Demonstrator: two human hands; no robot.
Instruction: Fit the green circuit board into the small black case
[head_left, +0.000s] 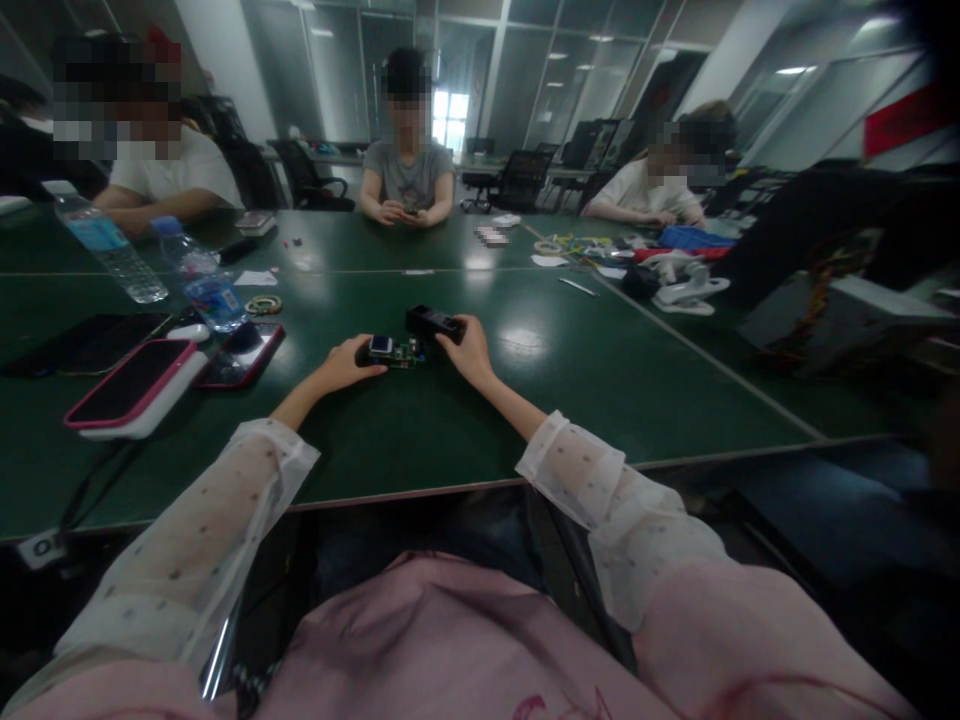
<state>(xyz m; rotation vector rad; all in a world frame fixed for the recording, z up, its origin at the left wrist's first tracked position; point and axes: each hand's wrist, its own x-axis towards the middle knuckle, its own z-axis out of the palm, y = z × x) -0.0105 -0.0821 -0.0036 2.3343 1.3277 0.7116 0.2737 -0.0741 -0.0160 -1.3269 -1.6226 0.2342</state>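
Near the middle of the green table, my left hand grips a small green circuit board by its left end. A small dark screen with a pale frame sits on that board, close to my fingers. My right hand is closed around the right end of a black oblong case. The case lies just behind and to the right of the board, and whether the two touch is too small to tell.
Two water bottles, phones and a tape roll are on the green table at the left. Cables and a white object lie at the back right. Three people sit across the table.
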